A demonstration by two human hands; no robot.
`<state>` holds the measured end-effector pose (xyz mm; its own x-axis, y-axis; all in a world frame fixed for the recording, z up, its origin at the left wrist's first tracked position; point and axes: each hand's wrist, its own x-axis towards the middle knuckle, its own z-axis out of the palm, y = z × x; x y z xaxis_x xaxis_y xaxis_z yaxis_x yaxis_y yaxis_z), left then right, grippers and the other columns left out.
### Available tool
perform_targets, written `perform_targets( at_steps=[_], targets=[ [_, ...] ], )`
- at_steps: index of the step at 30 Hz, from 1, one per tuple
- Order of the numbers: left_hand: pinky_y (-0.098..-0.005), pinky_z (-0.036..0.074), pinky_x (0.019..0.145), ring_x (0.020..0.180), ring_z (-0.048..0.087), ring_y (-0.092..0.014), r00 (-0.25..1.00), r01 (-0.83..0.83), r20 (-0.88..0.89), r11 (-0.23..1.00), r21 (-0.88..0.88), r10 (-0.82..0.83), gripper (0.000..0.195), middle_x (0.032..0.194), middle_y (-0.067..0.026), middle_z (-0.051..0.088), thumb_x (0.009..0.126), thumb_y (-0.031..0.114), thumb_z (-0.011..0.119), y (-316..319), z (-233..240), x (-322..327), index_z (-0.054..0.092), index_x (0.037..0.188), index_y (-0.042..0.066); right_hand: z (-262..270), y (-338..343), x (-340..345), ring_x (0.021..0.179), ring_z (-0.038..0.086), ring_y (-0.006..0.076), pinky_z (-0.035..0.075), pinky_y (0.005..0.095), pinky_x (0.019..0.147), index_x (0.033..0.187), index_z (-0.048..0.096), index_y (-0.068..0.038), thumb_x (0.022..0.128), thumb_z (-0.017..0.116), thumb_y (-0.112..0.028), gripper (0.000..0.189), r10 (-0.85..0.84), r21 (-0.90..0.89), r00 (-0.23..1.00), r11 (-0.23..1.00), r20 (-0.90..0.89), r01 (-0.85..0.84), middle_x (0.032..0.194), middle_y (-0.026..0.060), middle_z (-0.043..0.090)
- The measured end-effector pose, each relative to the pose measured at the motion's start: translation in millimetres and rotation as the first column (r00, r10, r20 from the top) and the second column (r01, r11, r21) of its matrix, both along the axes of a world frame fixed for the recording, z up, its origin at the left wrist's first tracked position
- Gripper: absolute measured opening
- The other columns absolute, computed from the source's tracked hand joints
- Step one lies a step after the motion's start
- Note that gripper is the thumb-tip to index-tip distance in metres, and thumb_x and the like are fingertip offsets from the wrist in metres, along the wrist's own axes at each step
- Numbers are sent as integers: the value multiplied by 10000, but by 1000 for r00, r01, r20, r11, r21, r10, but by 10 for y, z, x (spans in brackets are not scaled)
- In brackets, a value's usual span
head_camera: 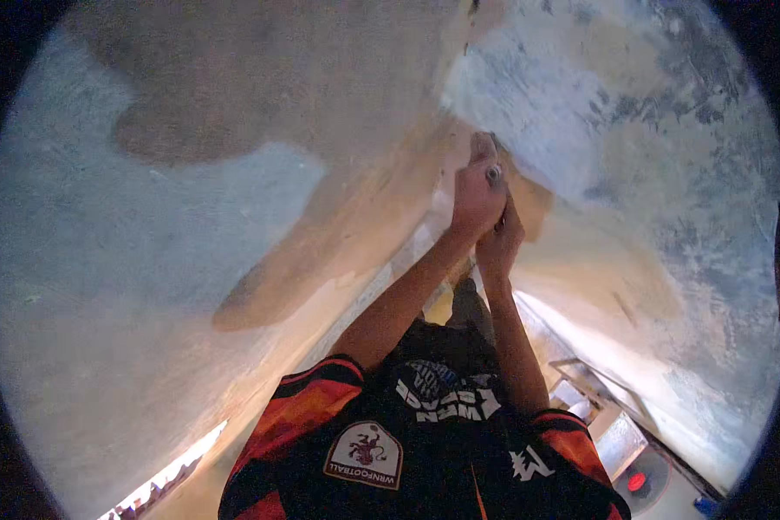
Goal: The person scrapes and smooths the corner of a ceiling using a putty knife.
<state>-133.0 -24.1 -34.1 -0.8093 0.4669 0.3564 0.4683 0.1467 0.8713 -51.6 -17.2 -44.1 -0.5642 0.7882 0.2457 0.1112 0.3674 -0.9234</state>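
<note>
My left hand (478,198) is raised at the corner where two painted walls meet, its fingers curled. A small round, shiny thing (493,173) shows at its knuckles; whether it is a ring or the end of something held, I cannot tell. Just below and to the right, my right hand (502,239) is bent close against the left one, the two touching or nearly so. Whatever lies between the palms is hidden. Behind the hands are the left wall (234,214) and the right wall (624,162), both with patchy blue-grey and tan surfaces.
A bright gap (169,471) runs along the lower left. At the lower right stand a frame (601,383), some boxy things and a round grey object with a red centre (636,481). A small blue thing (707,505) lies beside them. Shadows fall across both walls.
</note>
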Motion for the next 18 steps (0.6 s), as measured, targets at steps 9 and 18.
perform_targets(
  at_steps=[9,18],
  targets=[
    [-369,490,915,1150,578,-351,983,56,177,998,-16,-52,443,1165,-328,563,897,83,545,-5,124,24,481,1324,-17,-87,89,76,890,682,297,507,356,768,1353,498,-72,857,626,-179,524,-2,13,987,1000,164,0,1054,232,661],
    [-405,521,662,803,646,-417,992,68,115,995,-75,-59,245,866,-293,624,892,60,522,-146,102,104,574,1105,-48,228,-123,148,931,608,162,477,311,818,1293,534,14,888,574,-119,428,24,-129,1000,991,15,-21,1094,176,674]
  ],
)
